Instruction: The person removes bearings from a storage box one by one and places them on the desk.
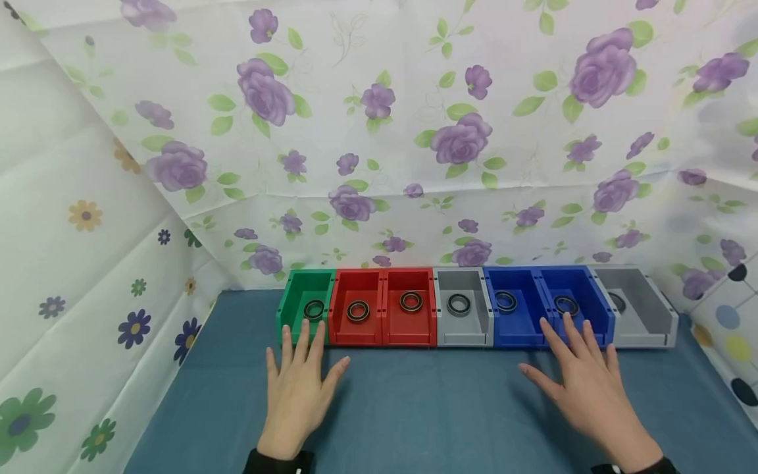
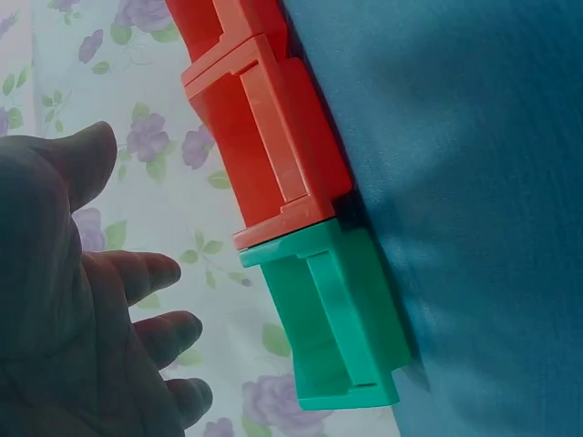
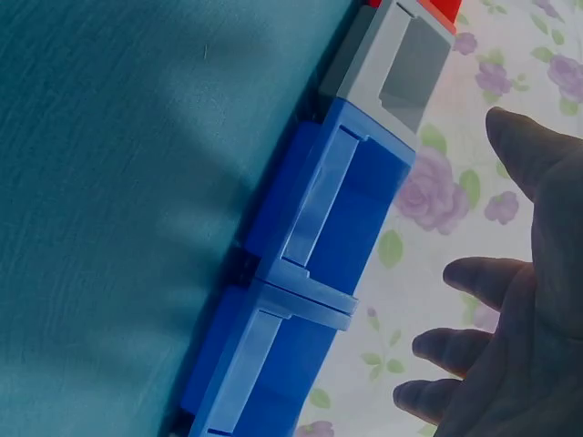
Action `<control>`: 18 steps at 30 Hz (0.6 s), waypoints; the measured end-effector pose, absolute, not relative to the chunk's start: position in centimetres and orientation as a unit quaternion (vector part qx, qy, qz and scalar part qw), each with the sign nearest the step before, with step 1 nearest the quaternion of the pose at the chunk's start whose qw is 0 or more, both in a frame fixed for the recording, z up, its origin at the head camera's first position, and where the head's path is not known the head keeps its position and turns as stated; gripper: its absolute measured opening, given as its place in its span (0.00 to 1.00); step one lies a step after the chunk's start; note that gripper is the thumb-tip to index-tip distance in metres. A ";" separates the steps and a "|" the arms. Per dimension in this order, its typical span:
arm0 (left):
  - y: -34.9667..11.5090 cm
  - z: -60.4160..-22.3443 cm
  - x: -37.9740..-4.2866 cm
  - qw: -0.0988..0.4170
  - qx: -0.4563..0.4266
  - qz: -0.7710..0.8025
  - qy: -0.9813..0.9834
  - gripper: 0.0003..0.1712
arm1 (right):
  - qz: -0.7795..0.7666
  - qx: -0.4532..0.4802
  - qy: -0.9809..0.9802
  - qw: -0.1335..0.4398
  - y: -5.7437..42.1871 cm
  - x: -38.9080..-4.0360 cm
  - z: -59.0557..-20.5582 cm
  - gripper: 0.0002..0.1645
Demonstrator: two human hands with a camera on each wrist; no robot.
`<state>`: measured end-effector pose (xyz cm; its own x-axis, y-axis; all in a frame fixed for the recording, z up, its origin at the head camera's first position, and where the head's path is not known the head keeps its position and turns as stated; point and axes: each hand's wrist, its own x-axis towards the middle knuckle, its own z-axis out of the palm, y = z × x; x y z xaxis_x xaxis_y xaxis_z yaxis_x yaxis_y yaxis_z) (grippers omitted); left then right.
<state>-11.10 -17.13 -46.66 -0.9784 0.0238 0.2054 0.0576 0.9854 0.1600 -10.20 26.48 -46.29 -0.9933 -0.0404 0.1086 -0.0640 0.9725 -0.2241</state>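
My left hand [image 1: 297, 393] is spread in front of the green bin [image 1: 288, 304], its fingertips at the bin's front edge, palm down and holding nothing. My right hand [image 1: 586, 388] is likewise spread before the blue bins [image 3: 314, 241], fingers straight, nothing held. In the green bin lies a ring-shaped bearing [image 1: 314, 310]. Further bearings lie singly in the left red bin [image 1: 358, 311], the right red bin [image 1: 411, 301], the middle grey bin [image 1: 458, 305] and the two blue bins [image 1: 506, 301]. The right grey bin [image 1: 645, 309] holds one partly hidden by its wall.
The bins stand side by side in a row at the back of a blue-green cloth table [image 1: 426, 408]. Behind them hangs a white flowered cloth [image 1: 403, 158]. Another flower-printed sheet [image 1: 106, 276] slopes down on the left, and a dotted cloth [image 1: 734, 316] is at the right edge.
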 end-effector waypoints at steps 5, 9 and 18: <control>-17.0 -46.3 -11.2 0.106 -0.026 -0.086 -0.990 0.47 | 0.139 0.030 -0.987 0.070 26.4 -10.4 -46.1 0.56; -16.8 -46.1 -11.3 0.110 -0.032 -0.095 -0.989 0.47 | 0.177 0.045 -0.978 0.102 26.0 -10.7 -45.6 0.53; -15.8 -45.4 -11.3 0.117 -0.044 -0.128 -0.984 0.42 | 0.237 0.063 -0.966 0.077 24.5 -12.2 -44.2 0.52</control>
